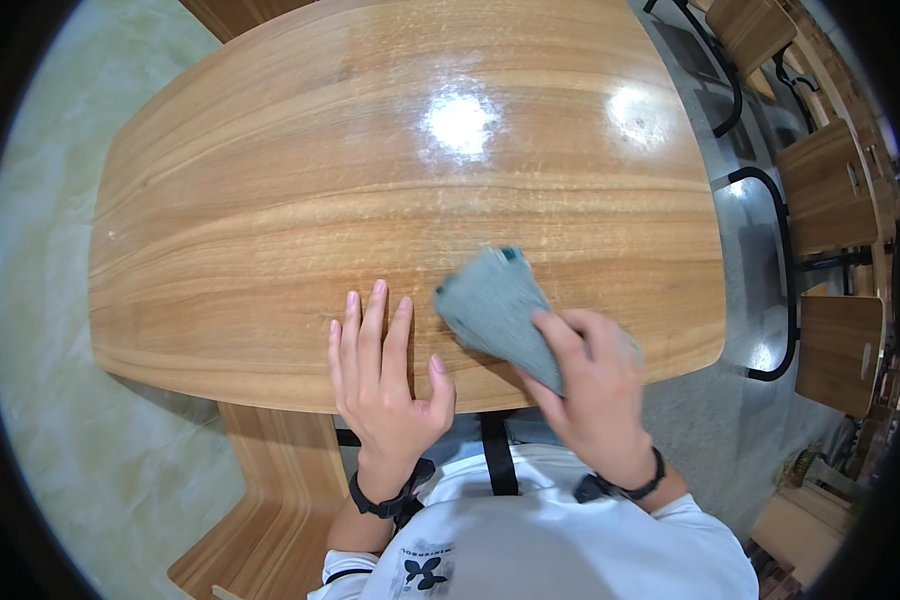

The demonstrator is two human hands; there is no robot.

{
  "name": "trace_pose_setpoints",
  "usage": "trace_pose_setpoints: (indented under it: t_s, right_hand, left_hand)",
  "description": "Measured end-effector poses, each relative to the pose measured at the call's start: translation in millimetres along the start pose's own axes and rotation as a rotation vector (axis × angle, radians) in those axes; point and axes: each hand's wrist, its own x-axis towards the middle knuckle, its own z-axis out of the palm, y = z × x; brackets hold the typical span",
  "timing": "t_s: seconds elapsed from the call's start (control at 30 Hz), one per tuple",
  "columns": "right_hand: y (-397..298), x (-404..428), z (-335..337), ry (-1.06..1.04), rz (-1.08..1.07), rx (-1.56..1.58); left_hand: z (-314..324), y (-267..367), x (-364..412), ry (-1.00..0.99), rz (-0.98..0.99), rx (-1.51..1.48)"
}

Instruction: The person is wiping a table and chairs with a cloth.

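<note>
My right hand point(596, 382) grips a folded grey-green cloth point(495, 307) near the front edge of a wooden table point(307, 187). The cloth is slightly blurred and extends to the upper left of my fingers over the tabletop. To its left, my left hand point(386, 375) rests flat on the wood with its fingers spread and holds nothing. A dark band is on each wrist. The tabletop has a glossy wood grain with bright light reflections and pale marks.
A wooden chair point(277, 480) stands by the table's front edge at lower left. Beyond the right edge are black tubular frames point(786, 262) and wooden chairs point(832, 187). At lower right sits a light brown box-like object point(799, 525) on the grey floor.
</note>
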Motion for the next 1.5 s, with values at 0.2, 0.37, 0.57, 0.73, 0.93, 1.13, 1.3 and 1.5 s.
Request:
trace_pose_setpoints:
  t_s: [0.2,0.37,0.57,0.73,0.93,1.13,1.3,1.5]
  right_hand:
    - [88.3,-43.4,-51.2,0.123,0.163,-0.196]
    - [96.8,-18.1,-29.4,0.352,0.400,-0.587]
    - [5.3,23.6,20.7,0.235,0.228,-0.344]
    - [-3.2,1.3,14.1,0.059,0.034,-0.007]
    - [68.3,-50.9,-35.4,0.158,0.155,-0.202]
    - [106.3,-25.7,-30.5,0.340,0.412,-0.443]
    - [28.5,11.6,11.6,0.198,0.242,-0.310]
    - [21.0,-22.8,-11.0,-0.042,0.060,-0.009]
  left_hand:
    - [-3.5,7.0,3.9,0.027,-0.016,0.004]
    - [-3.3,11.6,6.2,0.049,-0.028,-0.004]
    - [3.7,5.6,3.2,0.082,-0.012,-0.018]
    - [2.6,-1.6,-0.7,0.010,0.004,0.000]
    - [-3.1,2.4,-0.7,0.017,-0.005,0.014]
    - [1.0,6.2,4.4,0.068,-0.011,0.040]
    - [2.9,2.9,2.1,0.058,-0.014,0.039]
    - [0.5,1.5,-2.2,0.005,-0.013,0.011]
